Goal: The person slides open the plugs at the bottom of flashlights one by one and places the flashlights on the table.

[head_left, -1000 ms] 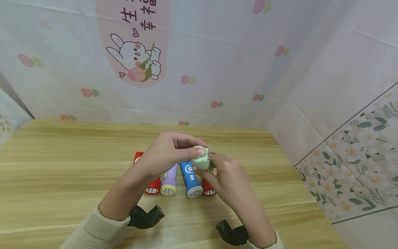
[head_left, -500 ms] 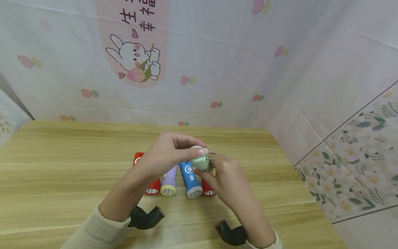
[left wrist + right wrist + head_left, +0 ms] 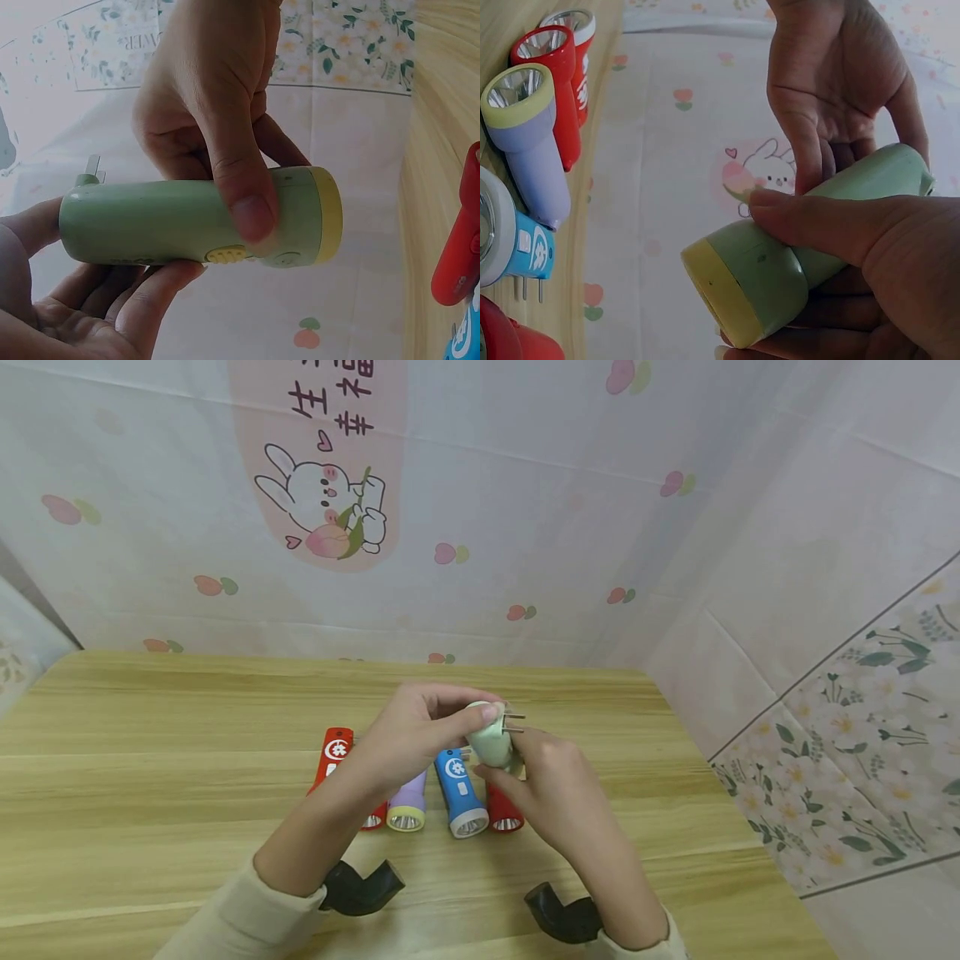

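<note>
Above the table I hold a pale green flashlight (image 3: 491, 745) with a yellow head rim. My left hand (image 3: 420, 735) pinches its tail end between thumb and fingers. Metal plug prongs (image 3: 93, 166) stick out at that end. Around the body near the head, my right hand (image 3: 555, 785) grips with its thumb (image 3: 810, 221) across the side. A yellow ribbed switch (image 3: 227, 255) shows in the left wrist view. Below the hands lie a blue flashlight (image 3: 459, 793), a purple one (image 3: 407, 806) and a red one (image 3: 504, 810).
More red flashlights (image 3: 337, 747) lie left of the purple one, partly behind my left arm. The blue flashlight has prongs (image 3: 531, 289) sticking out. A patterned cloth (image 3: 450, 485) hangs behind the wooden table (image 3: 187, 735). Each wrist bears a black curved mount (image 3: 363, 889).
The green flashlight has tilted slightly, its tail and prongs rising a little. My left hand has shifted slightly right, uncovering more of a red flashlight. My right hand has barely moved.
</note>
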Motion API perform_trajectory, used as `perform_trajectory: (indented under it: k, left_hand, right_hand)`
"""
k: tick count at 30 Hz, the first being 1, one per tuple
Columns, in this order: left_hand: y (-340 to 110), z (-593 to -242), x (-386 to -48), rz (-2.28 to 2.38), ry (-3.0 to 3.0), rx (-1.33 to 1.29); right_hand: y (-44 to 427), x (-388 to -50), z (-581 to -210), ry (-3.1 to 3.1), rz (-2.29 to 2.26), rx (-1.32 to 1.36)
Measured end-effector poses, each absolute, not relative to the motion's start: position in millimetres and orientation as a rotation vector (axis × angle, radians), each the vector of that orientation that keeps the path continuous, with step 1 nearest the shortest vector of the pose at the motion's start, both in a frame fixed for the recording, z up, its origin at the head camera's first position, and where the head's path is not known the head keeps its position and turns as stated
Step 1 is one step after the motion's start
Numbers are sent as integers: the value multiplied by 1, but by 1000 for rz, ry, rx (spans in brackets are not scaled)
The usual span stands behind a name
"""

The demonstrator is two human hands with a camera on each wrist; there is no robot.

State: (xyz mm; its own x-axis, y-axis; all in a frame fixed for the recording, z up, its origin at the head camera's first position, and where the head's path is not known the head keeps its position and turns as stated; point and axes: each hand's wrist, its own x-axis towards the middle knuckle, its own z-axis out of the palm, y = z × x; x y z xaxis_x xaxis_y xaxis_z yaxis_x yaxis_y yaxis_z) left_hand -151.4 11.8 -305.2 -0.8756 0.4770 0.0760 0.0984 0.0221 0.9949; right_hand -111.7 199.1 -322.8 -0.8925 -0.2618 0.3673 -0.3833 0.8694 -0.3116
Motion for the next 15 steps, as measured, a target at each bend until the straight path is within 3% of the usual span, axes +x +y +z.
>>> perform_trajectory:
  k: [15]
  left_hand:
    - [11, -309, -155, 1803, 2048, 760]
  right_hand:
    - [206, -117, -323, -2844, 626, 475]
